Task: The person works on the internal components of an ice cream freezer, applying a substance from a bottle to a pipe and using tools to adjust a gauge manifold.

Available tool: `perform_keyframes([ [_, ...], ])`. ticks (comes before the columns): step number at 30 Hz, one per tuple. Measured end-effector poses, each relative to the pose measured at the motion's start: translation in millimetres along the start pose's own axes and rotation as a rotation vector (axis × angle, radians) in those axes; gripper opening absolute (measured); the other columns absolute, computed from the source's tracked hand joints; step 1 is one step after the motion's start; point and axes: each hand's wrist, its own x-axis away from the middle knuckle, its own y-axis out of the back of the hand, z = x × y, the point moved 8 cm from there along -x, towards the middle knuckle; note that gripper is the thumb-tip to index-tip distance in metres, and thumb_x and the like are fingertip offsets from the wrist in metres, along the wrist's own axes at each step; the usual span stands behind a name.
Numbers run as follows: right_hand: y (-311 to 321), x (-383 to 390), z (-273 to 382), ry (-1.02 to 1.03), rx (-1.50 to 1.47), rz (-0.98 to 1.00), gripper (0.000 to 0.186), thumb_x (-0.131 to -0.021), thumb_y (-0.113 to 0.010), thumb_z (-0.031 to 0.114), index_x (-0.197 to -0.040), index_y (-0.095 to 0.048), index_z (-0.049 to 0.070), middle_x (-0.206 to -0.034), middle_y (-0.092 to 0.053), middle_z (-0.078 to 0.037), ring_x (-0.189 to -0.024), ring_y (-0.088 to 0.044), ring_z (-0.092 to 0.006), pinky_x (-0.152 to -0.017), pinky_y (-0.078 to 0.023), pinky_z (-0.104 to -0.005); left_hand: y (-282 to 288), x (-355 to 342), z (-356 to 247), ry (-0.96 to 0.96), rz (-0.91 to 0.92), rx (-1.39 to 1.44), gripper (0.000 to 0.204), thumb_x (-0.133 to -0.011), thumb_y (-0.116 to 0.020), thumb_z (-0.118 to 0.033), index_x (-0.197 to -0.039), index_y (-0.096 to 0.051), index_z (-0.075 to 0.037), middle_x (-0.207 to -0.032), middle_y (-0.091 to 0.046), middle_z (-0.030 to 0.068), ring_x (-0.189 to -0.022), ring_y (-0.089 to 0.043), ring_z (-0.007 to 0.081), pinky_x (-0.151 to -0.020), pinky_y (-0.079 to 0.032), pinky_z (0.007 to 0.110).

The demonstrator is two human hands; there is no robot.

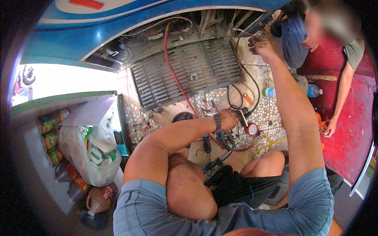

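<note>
My right arm stretches far forward beside the open underside of a blue-and-white panelled cabinet. At its end, my right hand has curled fingers, and a thin wire meets the fingertips. Low over the floor, my left hand is closed at a dark tool with a pale metal face; the palm hides part of it. A red-rimmed pressure gauge lies just beside this tool, with a yellow hose leading off. Pliers and a blue-handled screwdriver lie below my left wrist.
A slotted dark metal panel lies ahead, crossed by a red hose. At right, another person's hand rests by a red tabletop. Bottles, an orange tool and, at left, a plastic bag stand about.
</note>
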Motion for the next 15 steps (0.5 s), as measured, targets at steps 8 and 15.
perform_keyframes([
  [8, 22, 4, 25, 0.305, 0.457, -0.045, 0.017, -0.09, -0.058, 0.004, -0.105, -0.066, 0.002, -0.089, -0.072, -0.008, -0.072, -0.067, -0.0153, -0.057, -0.051, -0.03, 4, -5, 4, 0.049, 0.036, 0.013, 0.035, -0.084, -0.067, -0.028, -0.109, -0.065, -0.004, -0.098, -0.07, 0.0179, -0.093, -0.068, 0.0358, -0.083, -0.054, 0.049],
  [15, -4, 22, 35, 0.151, 0.197, 0.006, 0.023, -0.1, -0.047, 0.012, -0.112, -0.063, 0.001, -0.094, -0.071, -0.01, -0.075, -0.067, -0.0175, -0.065, -0.052, -0.0305, 25, 13, 7, 0.149, 0.106, 0.051, 0.027, -0.085, -0.058, -0.022, -0.102, -0.067, -0.002, -0.092, -0.071, 0.0223, -0.09, -0.069, 0.0402, -0.081, -0.054, 0.052],
])
